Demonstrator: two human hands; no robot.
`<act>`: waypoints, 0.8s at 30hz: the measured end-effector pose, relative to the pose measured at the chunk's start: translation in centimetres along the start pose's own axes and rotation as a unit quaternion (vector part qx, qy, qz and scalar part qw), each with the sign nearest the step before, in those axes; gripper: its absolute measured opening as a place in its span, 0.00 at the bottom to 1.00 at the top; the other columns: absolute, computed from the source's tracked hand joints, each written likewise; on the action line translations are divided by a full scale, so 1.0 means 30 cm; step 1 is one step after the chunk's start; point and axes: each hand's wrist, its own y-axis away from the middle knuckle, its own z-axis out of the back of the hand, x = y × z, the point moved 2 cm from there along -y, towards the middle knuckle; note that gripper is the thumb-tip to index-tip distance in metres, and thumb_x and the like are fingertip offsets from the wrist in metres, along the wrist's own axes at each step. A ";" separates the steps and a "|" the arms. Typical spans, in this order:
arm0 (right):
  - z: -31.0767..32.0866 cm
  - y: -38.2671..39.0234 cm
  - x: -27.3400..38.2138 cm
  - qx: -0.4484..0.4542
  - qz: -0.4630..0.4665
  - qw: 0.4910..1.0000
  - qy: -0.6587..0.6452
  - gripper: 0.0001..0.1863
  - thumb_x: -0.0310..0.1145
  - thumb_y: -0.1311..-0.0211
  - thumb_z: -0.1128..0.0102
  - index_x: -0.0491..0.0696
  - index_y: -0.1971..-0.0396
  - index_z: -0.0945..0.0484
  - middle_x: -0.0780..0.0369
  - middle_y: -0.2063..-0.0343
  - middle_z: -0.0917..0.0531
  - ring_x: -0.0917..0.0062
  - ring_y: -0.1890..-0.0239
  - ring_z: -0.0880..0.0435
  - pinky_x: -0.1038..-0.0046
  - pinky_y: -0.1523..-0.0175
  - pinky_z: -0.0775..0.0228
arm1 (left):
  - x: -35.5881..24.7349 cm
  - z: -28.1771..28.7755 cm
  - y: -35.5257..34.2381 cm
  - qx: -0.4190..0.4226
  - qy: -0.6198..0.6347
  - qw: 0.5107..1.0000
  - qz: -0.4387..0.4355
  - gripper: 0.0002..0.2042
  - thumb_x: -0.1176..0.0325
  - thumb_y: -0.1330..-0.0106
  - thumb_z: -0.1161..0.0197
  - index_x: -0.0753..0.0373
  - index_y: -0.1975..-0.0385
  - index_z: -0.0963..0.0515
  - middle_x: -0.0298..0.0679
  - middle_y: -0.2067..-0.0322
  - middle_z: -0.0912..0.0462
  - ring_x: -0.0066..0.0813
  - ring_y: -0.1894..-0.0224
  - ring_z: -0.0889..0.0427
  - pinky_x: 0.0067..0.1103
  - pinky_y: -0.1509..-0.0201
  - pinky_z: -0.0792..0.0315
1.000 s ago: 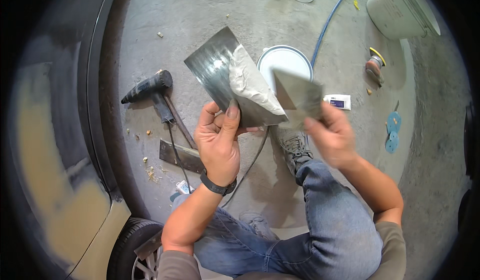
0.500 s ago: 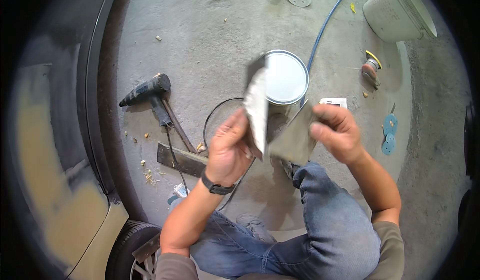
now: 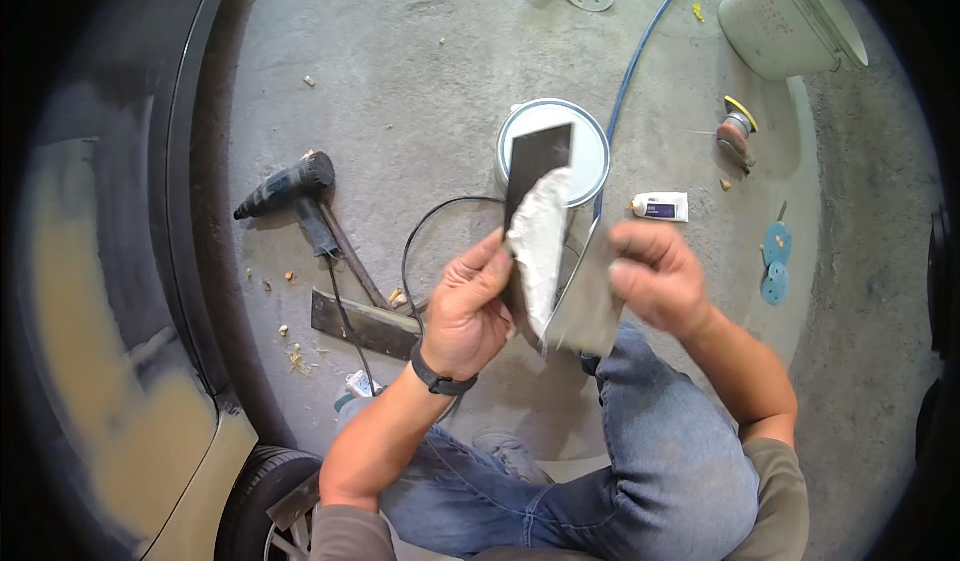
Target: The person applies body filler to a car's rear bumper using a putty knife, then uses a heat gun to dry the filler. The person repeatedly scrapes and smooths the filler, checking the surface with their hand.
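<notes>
Head view. My left hand [image 3: 470, 306] pinches a dark metal spreader [image 3: 535, 161] by its lower end; its long axis runs up and slightly right toward centre frame, with a lump of pale filler [image 3: 540, 246] on its face. My right hand [image 3: 660, 281], just right of it, grips a second grey spreader [image 3: 590, 306] whose edge meets the filler's lower part. Behind, at upper centre, stands a white-lidded can [image 3: 590, 151]; a heat gun [image 3: 285, 186] lies at the left; bare concrete floor [image 3: 420, 61] lies above.
</notes>
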 end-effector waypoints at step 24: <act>0.148 0.039 -0.023 0.015 -0.165 0.976 -0.138 0.16 0.24 0.34 0.39 0.34 0.48 0.21 0.55 0.56 0.13 0.75 0.56 0.12 0.73 0.49 0.20 | -0.158 0.016 0.004 0.022 -0.253 0.966 0.046 0.17 0.76 0.26 0.41 0.74 0.40 0.24 0.48 0.49 0.15 0.26 0.51 0.15 0.20 0.44 0.23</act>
